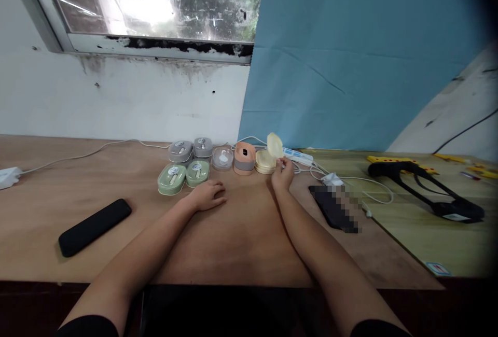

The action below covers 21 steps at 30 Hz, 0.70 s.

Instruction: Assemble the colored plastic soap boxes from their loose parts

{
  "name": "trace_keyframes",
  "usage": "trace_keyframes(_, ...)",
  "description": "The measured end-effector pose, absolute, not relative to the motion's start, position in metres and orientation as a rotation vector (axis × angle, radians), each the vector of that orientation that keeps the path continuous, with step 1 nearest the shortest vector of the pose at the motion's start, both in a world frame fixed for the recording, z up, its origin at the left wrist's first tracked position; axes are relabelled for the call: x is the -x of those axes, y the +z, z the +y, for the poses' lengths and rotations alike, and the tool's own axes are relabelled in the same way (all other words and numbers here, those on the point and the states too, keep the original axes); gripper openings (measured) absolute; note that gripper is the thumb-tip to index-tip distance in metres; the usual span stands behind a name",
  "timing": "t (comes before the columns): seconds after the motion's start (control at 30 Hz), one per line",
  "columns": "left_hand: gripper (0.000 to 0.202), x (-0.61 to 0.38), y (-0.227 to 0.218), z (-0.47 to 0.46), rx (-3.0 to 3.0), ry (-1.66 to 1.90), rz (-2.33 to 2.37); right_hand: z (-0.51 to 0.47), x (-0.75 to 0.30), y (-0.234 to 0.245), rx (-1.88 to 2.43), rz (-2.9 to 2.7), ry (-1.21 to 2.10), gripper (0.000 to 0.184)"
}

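Note:
My right hand pinches the raised lid of a pale yellow case, whose base sits on the wooden table. My left hand rests flat on the table, fingers stretched toward the right, just in front of two green cases. Behind them stand two grey cases, a clear round case and an orange-and-grey case.
A black remote-shaped bar lies at the left. A dark phone with white cables lies right of my right hand. A white power strip, a black band and yellow tools are further right.

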<state>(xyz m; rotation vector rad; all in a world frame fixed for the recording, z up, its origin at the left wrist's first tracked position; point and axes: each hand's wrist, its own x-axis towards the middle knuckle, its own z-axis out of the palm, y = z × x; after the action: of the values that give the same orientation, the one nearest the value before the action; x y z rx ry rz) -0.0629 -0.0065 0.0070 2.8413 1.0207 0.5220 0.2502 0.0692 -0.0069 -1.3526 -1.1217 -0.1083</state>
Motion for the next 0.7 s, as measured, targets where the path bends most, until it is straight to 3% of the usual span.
trace_keyframes(0.23,0.06,0.066,0.004,-0.005,-2.713,0.684,1.081,0.041,-0.21,0.002,1.233,-1.293,-0.163,0.035)
trace_keyframes(0.47,0.094,0.071,0.011,-0.008,-2.446,1.559,1.041,-0.001,-0.152,-0.003,0.858,-1.753,0.277,0.026)
trace_keyframes(0.7,0.105,0.076,0.013,-0.009,-2.617,1.114,1.083,-0.001,-0.146,0.003,0.824,-1.469,0.863,0.016)
